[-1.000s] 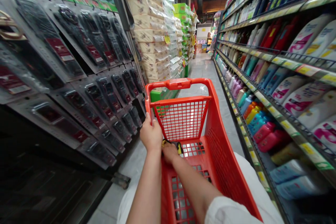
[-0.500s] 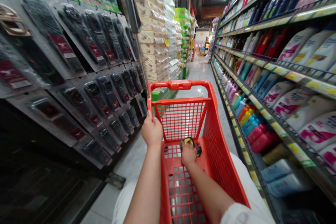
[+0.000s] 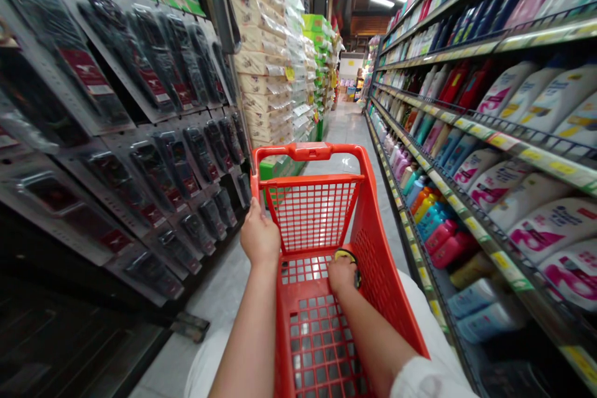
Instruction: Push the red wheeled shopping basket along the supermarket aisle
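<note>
A red plastic shopping basket [image 3: 392, 249] with a lattice floor and end wall stands in front of me, its handle frame at the far end. My left hand [image 3: 261, 233] is closed around the left rim of the basket near that frame. Inside the basket, my right hand [image 3: 342, 275] reaches down to the floor near the right wall. Its fingers are curled on a black-and-yellow thing [image 3: 346, 254], perhaps a cloth or pad; the hand covers most of it.
On the left hangs a rack of packaged belts [image 3: 153, 68]. Stacked paper packs [image 3: 261, 56] and green packages [image 3: 319, 50] rise behind the basket. Shelves on the right carry bottles [image 3: 550, 224] and price strips. A tiled aisle floor [image 3: 344, 121] runs away ahead.
My right hand and the black-and-yellow thing have moved right across the basket floor to the right wall. My left hand keeps its hold on the rim. The view has shifted slightly.
</note>
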Demonstrator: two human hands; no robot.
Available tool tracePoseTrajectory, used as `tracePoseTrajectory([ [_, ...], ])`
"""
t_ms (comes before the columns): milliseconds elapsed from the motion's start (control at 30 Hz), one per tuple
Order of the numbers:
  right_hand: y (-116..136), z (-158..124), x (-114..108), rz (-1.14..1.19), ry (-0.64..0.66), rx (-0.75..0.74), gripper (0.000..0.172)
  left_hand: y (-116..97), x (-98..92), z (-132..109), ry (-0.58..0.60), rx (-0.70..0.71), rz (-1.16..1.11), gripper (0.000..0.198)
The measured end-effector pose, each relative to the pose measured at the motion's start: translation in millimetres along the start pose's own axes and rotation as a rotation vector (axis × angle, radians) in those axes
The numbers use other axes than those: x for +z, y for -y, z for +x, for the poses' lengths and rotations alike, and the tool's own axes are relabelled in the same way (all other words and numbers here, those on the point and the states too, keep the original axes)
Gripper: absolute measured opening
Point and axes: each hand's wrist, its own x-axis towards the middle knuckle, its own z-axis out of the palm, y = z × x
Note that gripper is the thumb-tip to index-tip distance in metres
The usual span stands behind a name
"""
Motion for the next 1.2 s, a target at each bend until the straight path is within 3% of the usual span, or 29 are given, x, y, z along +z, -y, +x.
tracePoseTrajectory([
  [267,-15,35,-11,0.029,0.044,-0.017,0.040,1,-0.8,-1,0.021,-0.013,-0.011,0.053],
  [500,15,4,-8,0.038,0.237,0.044,0.026,-6,1.3,-1,0.025,0.009,0.017,0.057],
  [567,15,-7,-8,0.054,0.212,0.012,0.029,-7,2.3,1,0.021,0.007,0.047,0.060],
  [700,-7,-13,-7,0.140,0.066,-0.167,0.051,-5,2.2,5,0.064,-0.019,0.111,0.057],
  [800,-13,-6,-2,0.275,-0.021,-0.096,0.065,-1,1.0,7,0.060,-0.037,0.104,0.055],
  [900,11,1,1,0.346,-0.068,-0.065,0.058,1,1.1,6,0.052,-0.043,0.082,0.054],
  [1000,60,2,-2,0.366,-0.054,-0.328,0.047,1,2.6,6,0.040,-0.040,0.074,0.054],
  [1100,105,-3,-8,0.348,0.036,-0.559,0.054,1,3.5,5,0.025,-0.029,0.078,0.054],
  [1200,111,-13,-10,0.344,0.082,-0.640,0.062,1,2.5,3,0.025,-0.025,0.098,0.054],
])
